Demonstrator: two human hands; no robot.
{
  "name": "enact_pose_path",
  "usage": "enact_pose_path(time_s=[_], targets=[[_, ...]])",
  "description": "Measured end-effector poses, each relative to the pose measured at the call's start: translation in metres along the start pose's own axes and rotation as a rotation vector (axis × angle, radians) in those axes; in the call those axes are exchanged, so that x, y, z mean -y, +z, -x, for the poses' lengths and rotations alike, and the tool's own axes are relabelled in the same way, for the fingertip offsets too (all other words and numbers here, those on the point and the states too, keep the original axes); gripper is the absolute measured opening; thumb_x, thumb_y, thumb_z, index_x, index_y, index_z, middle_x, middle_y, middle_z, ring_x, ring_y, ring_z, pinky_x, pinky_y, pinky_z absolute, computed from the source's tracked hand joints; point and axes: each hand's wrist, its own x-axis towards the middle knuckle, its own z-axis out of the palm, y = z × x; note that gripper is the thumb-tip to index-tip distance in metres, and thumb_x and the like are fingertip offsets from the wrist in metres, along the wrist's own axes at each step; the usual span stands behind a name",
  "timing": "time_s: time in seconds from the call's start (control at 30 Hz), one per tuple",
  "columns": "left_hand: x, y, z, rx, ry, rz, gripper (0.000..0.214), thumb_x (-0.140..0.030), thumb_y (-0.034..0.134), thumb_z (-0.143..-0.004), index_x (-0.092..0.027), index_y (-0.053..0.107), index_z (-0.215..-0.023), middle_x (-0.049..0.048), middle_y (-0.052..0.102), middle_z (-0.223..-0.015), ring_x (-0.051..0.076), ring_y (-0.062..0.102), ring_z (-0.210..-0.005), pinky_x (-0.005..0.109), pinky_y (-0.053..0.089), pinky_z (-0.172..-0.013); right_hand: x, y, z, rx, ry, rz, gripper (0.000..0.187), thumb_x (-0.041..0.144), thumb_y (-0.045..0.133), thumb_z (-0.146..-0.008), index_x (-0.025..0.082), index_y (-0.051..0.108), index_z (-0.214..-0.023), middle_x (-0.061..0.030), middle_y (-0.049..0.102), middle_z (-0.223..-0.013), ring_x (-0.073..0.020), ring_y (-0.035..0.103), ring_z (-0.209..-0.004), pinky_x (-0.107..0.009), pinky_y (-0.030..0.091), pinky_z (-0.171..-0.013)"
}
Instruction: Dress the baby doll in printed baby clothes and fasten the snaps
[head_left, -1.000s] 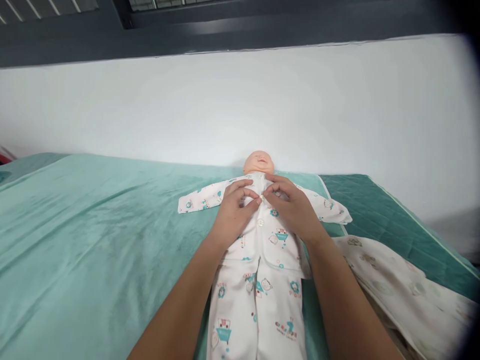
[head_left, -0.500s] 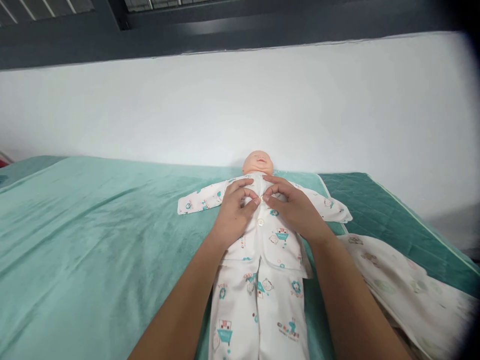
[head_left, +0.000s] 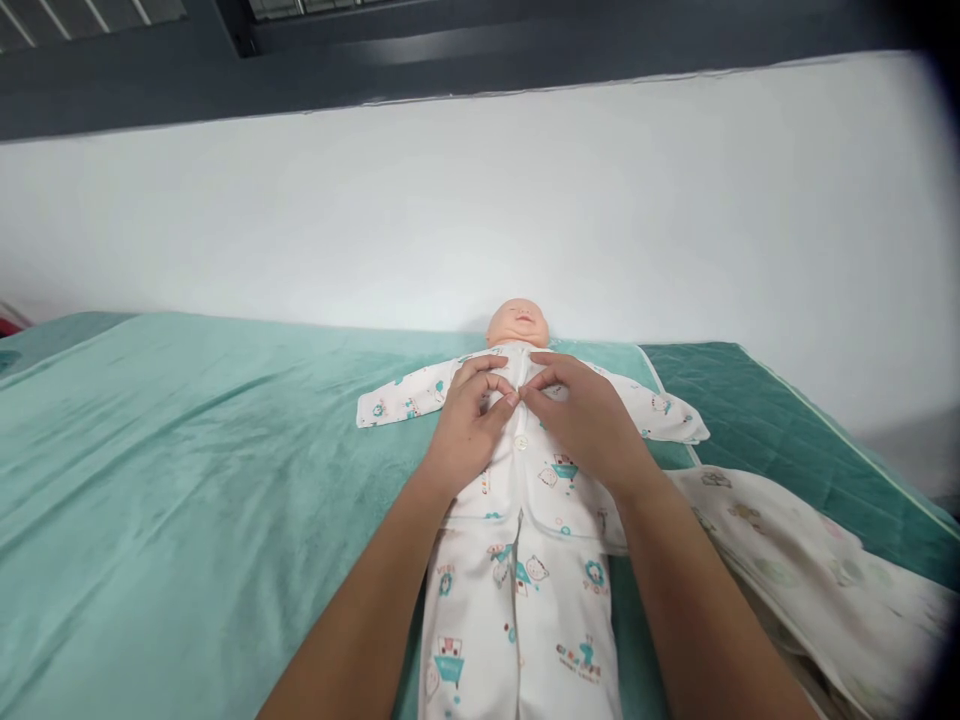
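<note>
A baby doll [head_left: 517,323] lies on its back on a teal blanket [head_left: 187,450], head toward the wall. It wears a white printed sleepsuit [head_left: 525,560] with teal cartoon figures and small white buttons down the front. My left hand [head_left: 469,425] and my right hand [head_left: 581,415] both rest on the doll's chest. Their fingertips meet at the front opening and pinch the two edges of the suit together near an upper button. A lower button [head_left: 520,441] shows just beneath my fingers.
A white printed cloth [head_left: 810,575] lies crumpled to the right of the doll. A darker green quilted mat [head_left: 780,440] covers the bed's right side. A white wall [head_left: 480,210] stands right behind the doll's head.
My fingertips have drawn closer together at the upper button of the suit. Both hands stay on the doll's chest; the view has shifted slightly.
</note>
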Motion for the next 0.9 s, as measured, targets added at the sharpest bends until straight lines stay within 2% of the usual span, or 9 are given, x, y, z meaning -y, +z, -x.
enact_pose_path(time_s=[0.13,0.4,0.67,0.9], targets=[[0.000,0.000,0.000,0.003,0.007,-0.009,0.010,-0.025,0.054,-0.091,-0.021,0.060,-0.084,0.0072,0.050,-0.134,0.022,0.046,-0.129,0.032,0.047,-0.094,0.003,0.002,0.001,-0.037,0.033,-0.030,0.012,0.028,0.061,-0.076,0.026,0.061,-0.065,-0.0053,0.068,-0.117,-0.0275,0.059,-0.116,-0.050,0.046,-0.102],[-0.002,-0.001,0.001,0.016,0.039,-0.015,0.011,-0.025,0.051,-0.092,-0.021,0.059,-0.085,0.0076,0.049,-0.133,0.021,0.046,-0.129,0.031,0.047,-0.093,0.006,0.003,0.001,-0.051,0.102,-0.043,0.009,0.028,0.061,-0.073,0.024,0.064,-0.066,-0.0049,0.068,-0.118,-0.0277,0.059,-0.116,-0.048,0.044,-0.105],[-0.002,0.000,0.001,0.009,0.032,-0.014,0.011,-0.027,0.053,-0.092,-0.022,0.061,-0.087,0.0071,0.052,-0.132,0.021,0.049,-0.127,0.032,0.048,-0.094,0.002,-0.007,-0.001,0.090,0.174,-0.131,0.016,0.033,0.062,-0.076,0.025,0.073,-0.068,-0.0008,0.061,-0.135,-0.0290,0.057,-0.122,-0.052,0.035,-0.110],[-0.001,0.000,-0.001,0.011,0.038,0.010,0.013,-0.026,0.052,-0.093,-0.022,0.064,-0.088,0.0059,0.055,-0.132,0.020,0.052,-0.125,0.032,0.048,-0.094,0.003,-0.006,-0.002,0.073,0.204,-0.151,0.020,0.036,0.063,-0.078,0.025,0.071,-0.064,0.0003,0.062,-0.133,-0.0281,0.057,-0.122,-0.050,0.033,-0.110]])
